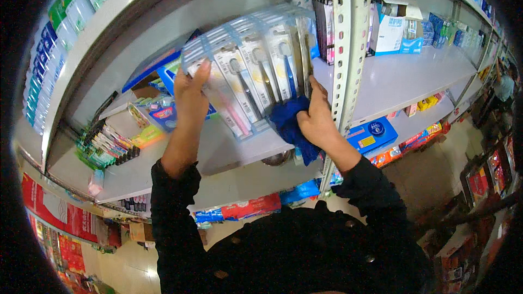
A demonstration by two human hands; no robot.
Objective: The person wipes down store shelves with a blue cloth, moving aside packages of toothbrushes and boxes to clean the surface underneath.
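Between my hands is a clear plastic display box (226,32), tilted, its open-ribbed rim toward the shelf's back. Several packaged toothbrushes (259,71) stand side by side in it, with dark, gold, blue and pink handles. My left hand (192,90) grips the box's left end, thumb on the front. My right hand (320,118) holds the right end and also a crumpled dark blue cloth (292,120), which hangs over the box's lower right corner. Beneath the box lies the white metal shelf (229,155).
A perforated white upright (347,49) rises close to my right hand. Toothbrush packs (114,143) and a colourful carton (157,118) stand on the left. Right of the upright are a white and blue carton (388,32) and, lower, a blue box (372,134). White bottles (77,8) line the upper shelf.
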